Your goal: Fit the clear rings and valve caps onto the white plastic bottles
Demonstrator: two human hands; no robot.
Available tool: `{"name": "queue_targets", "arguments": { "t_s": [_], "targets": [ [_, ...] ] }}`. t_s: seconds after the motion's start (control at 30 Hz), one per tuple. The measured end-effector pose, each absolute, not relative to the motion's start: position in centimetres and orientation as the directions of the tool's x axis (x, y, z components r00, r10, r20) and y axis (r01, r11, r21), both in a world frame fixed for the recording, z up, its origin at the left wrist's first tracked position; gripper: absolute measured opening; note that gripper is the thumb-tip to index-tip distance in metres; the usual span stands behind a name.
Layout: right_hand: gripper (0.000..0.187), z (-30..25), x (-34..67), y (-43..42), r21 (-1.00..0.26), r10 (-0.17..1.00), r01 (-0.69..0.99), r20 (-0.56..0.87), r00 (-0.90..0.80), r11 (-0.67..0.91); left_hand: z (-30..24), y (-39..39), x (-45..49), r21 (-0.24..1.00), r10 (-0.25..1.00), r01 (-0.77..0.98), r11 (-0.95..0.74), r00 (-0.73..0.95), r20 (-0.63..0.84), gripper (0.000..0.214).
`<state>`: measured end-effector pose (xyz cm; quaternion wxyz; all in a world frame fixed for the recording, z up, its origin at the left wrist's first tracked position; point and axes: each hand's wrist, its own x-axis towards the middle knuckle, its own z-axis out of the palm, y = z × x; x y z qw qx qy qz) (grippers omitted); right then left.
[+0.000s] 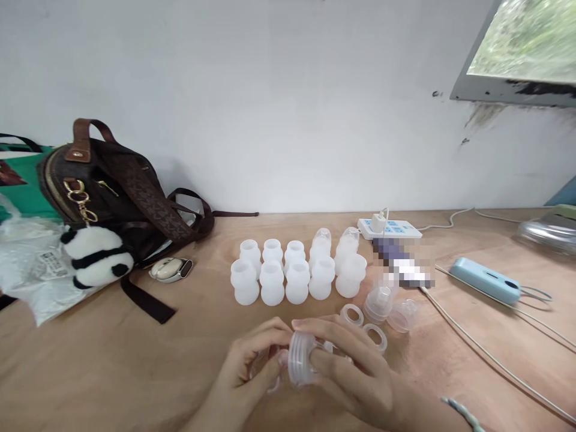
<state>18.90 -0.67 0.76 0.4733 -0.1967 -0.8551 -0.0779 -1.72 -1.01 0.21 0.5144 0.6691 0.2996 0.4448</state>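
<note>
Near the front of the table, my right hand is closed around a stack of clear ridged bottle collars, held sideways. My left hand is curled close beside it, its fingers pinching a clear plastic piece, mostly hidden by the thumb. Beyond the hands stand two rows of frosted white bottles; two at the back right wear clear domed caps. Right of my right hand lie two loose collar rings and several clear domed caps, some stacked.
At left are a dark backpack with a panda plush, a plastic bag and a computer mouse. A power strip, a pixelated object, a light blue device and white cables occupy the right.
</note>
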Motion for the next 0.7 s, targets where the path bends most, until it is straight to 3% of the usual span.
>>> {"name": "queue_targets", "arguments": {
  "t_s": [0.17,0.4,0.57,0.7],
  "targets": [
    [0.031,1.23,18.52,-0.85,0.059,0.163,0.376,0.831,-0.532,0.925,0.00,-0.66,-1.18,0.969,0.871,-0.238,-0.058,0.463,0.166,0.025],
    [0.029,1.00,18.43,-0.84,0.060,0.149,0.364,0.840,-0.521,0.929,0.12,-0.54,-1.38,0.965,0.851,-0.212,0.157,0.525,-0.023,0.030],
    [0.017,0.42,18.42,-0.92,0.019,0.212,0.390,0.814,-0.540,0.921,-0.16,-0.91,-1.59,0.972,0.845,-0.168,0.167,0.533,-0.053,0.032],
    [0.024,0.48,18.43,-1.16,-0.086,0.321,0.394,0.744,-0.586,0.915,-0.38,-1.13,-1.80,0.967,0.788,-0.103,0.231,0.603,-0.124,0.028]
  ]
}}
